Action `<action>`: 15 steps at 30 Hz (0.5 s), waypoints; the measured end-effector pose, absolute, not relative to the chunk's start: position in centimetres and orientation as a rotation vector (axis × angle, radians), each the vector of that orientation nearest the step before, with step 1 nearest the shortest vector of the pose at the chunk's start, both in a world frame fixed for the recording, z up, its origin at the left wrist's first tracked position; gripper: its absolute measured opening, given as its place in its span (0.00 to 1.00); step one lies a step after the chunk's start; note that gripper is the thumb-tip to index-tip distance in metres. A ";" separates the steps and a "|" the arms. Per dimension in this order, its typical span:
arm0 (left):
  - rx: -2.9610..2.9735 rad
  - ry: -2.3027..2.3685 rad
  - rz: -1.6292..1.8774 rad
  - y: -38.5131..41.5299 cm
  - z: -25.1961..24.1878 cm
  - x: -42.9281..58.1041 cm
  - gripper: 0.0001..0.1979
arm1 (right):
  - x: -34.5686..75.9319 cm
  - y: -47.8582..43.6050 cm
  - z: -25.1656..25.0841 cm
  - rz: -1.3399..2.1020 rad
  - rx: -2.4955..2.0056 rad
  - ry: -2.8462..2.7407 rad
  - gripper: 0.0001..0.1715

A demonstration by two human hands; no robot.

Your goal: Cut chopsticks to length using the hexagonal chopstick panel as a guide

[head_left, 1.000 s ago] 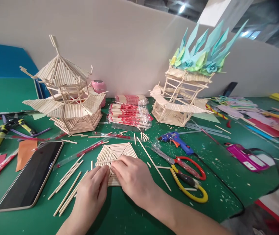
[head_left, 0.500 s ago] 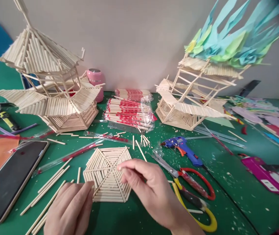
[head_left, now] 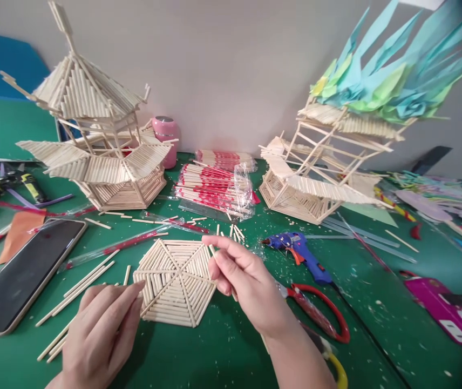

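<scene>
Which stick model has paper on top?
The right-hand stick model, crowned with blue and green paper spikes; the left-hand stick model has a bare stick roof rising to a spire.

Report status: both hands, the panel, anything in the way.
Right hand pinching short stick. Left hand by left edge of hexagonal panel, hold unclear. Panel flat on green table. Scissors partly behind right forearm.

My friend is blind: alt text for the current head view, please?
A right hand pinches a short stick by the right edge of a hexagonal panel on a green table; the left hand is at the panel's left edge. Behind stand two stick models, one topped with folded paper; a glue gun and scissors lie right, a phone left.
</scene>
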State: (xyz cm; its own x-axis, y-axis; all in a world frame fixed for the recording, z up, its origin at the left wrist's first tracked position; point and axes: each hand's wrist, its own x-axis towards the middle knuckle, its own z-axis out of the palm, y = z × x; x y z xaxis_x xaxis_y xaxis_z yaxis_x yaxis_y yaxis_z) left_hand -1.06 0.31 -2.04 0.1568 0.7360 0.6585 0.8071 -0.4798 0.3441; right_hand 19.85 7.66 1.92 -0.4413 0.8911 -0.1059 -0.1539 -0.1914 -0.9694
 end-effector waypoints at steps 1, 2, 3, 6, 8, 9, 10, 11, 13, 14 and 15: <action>-2.280 -1.571 -1.233 0.4 -2.1 -1.2 0.22 | 19.8 7.7 1.8 1.745 -0.912 -1.290 0.14; -2.232 -1.599 -1.237 0.4 -2.2 -1.2 0.22 | 19.7 7.7 1.6 1.749 -0.902 -1.287 0.14; -2.182 -1.625 -1.247 0.5 -2.3 -1.3 0.21 | 19.6 7.6 1.5 1.748 -0.899 -1.281 0.14; -2.050 -1.714 -1.319 0.7 -2.5 -1.2 0.16 | 19.3 7.5 1.4 1.711 -0.927 -1.230 0.14; -1.957 -1.810 -1.404 0.9 -2.3 -1.3 0.12 | 19.0 7.3 1.5 1.693 -0.942 -1.205 0.12; -1.903 -1.873 -1.458 1.0 -2.1 -1.3 0.11 | 18.8 7.2 1.6 1.694 -0.944 -1.206 0.11; -1.839 -1.948 -1.523 1.0 -1.8 -1.5 0.10 | 18.6 7.0 1.6 1.699 -0.945 -1.211 0.10; -1.772 -2.042 -1.599 1.1 -1.3 -1.7 0.09 | 18.4 6.8 1.7 1.707 -0.947 -1.221 0.09; -1.646 -2.273 -1.782 1.1 -0.4 -2.4 0.10 | 17.8 6.4 1.7 1.719 -0.950 -1.245 0.08; -1.585 -2.396 -1.885 1.1 0.1 -2.8 0.11 | 17.5 6.2 1.6 1.726 -0.948 -1.258 0.08; -1.543 -2.505 -1.987 1.1 0.6 -3.2 0.12 | 17.2 6.0 1.6 1.737 -0.947 -1.272 0.08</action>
State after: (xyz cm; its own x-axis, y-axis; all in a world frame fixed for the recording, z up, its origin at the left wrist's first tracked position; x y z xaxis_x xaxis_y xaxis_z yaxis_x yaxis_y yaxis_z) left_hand -3.23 1.09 0.56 -0.5553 0.8106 0.1859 0.3656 0.0372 0.9300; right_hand 17.24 5.97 1.56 -0.4280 0.8955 -0.1224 -0.1534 -0.2055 -0.9666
